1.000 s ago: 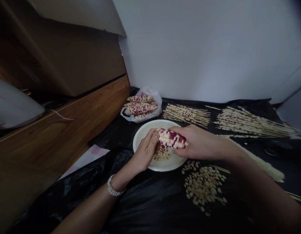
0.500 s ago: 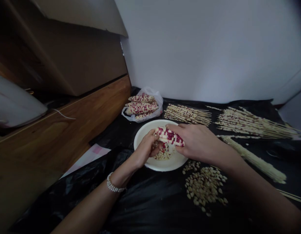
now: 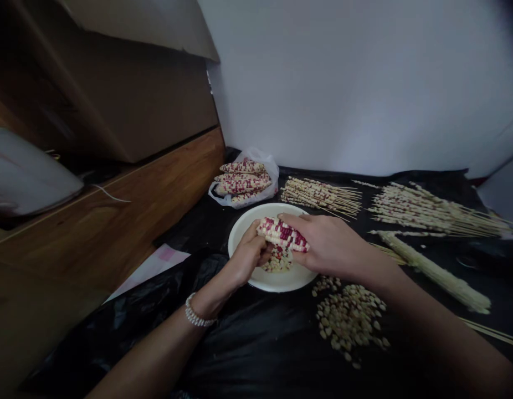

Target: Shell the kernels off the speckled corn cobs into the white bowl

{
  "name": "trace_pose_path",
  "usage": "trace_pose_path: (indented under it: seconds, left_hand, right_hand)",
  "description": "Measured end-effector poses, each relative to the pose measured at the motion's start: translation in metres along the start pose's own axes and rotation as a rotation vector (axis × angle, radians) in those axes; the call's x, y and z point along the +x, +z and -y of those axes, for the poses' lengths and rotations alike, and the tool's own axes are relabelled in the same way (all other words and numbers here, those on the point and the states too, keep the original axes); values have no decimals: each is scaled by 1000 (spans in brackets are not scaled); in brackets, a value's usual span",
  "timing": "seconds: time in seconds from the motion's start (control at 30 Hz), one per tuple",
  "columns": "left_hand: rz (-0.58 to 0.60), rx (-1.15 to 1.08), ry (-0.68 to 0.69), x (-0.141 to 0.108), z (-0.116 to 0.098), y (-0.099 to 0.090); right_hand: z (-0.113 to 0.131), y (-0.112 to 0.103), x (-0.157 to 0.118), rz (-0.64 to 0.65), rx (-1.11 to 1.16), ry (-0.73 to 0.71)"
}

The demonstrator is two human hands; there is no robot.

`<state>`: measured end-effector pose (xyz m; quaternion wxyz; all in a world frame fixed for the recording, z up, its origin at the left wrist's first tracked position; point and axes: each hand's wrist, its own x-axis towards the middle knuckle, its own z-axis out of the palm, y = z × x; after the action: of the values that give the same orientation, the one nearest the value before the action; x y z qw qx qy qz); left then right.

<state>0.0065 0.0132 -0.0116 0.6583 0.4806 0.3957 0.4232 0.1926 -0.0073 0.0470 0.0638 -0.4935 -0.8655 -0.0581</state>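
A corn cob (image 3: 283, 235) with white and dark red kernels is held over a white bowl (image 3: 277, 285). My left hand (image 3: 247, 254), with a beaded bracelet at the wrist, is closed round the cob's left end. My right hand (image 3: 323, 239) grips its right end, thumb on the far side. Loose kernels (image 3: 277, 262) lie in the bowl below the cob, partly covered by my left fingers. Right of the bowl, a pile of kernels (image 3: 350, 318) rests on black plastic (image 3: 256, 343).
Several cobs (image 3: 244, 183) sit in a clear bag behind the bowl. Skewers threaded with kernels lie in a smaller bunch (image 3: 314, 194) and a larger one (image 3: 426, 208). A bare cob (image 3: 439, 271) is at the right. A wooden board (image 3: 173, 194) and cardboard box (image 3: 148, 100) stand left.
Both hands and the cob have shifted slightly left over the bowl. The right forearm has moved a little, showing more of some thin sticks beside the bare cob.
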Motion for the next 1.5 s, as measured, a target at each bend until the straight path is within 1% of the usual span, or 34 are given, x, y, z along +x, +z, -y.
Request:
trace_pose_path:
  seconds: [0.07, 0.2, 0.3, 0.37, 0.4, 0.47, 0.5, 0.57, 0.63, 0.7, 0.73, 0.77, 0.87, 0.93, 1.0, 1.07, 1.1, 1.17, 1.23, 1.33, 1.43, 1.5]
  left_hand:
    - [5, -9, 3, -1, 0, 0]
    - [52, -61, 12, -3, -5, 0]
    - [76, -119, 3, -3, -9, -1]
    - [116, -138, -26, -3, -10, -1]
    - [140, -140, -41, -2, -11, -1]
    - [175, -157, -66, -2, -12, -1]
    - [182, -187, -85, -1, -12, -1]
    - [157, -297, -113, 1, -13, -1]
    - [111, -430, -118, 3, -15, -2]
    - [73, -541, -115, 4, -17, -2]
    - [62, -582, -118, 5, -19, -2]
    - [59, -613, -130, 5, -20, -2]
    - [70, -647, -142, 4, -21, -2]
    - [91, -608, -130, 3, -20, -2]
    - [152, -498, -137, 2, -17, -2]
    - [212, -356, -135, 0, -13, -1]
    - [221, -294, -120, 0, -11, -1]
    - [189, -208, -56, -1, -7, 1]
    - [144, -163, 19, 0, -5, 2]
    - [111, -95, 80, 1, -5, 2]
    - [78, -56, 79, 2, -6, 0]
    - [92, -78, 46, 1, -7, -1]
  right_hand:
    - [-3, 1, 0, -12, 29, 9]
    - [-8, 2, 0, -58, 10, -6]
    - [-12, 4, 2, -105, -56, -28]
    - [-14, 7, 5, -152, -127, -69]
    - [-14, 9, 6, -190, -158, -96]
    - [-15, 11, 8, -305, -196, -132]
    - [-15, 12, 8, -378, -198, -128]
    - [-16, 12, 8, -532, -151, -63]
    - [-18, 11, 9, -673, -14, 49]
    - [-20, 11, 10, -754, 214, 145]
    - [-22, 13, 11, -746, 353, 176]
    - [-23, 15, 12, -701, 499, 197]
    - [-22, 24, 19, -430, 965, 257]
    - [-18, 29, 23, -298, 1296, 288]
    - [-12, 32, 27, -240, 1594, 263]
    - [-8, 34, 30, -231, 1805, 255]
    - [-8, 34, 31, -236, 1874, 270]
    - [-9, 35, 33, -239, 1958, 318]
    - [-14, 35, 33, -272, 2007, 377]
    - [-22, 34, 33, -322, 2052, 454]
    - [-27, 30, 33, -330, 2046, 477]
    - [-29, 29, 32, -319, 2017, 469]
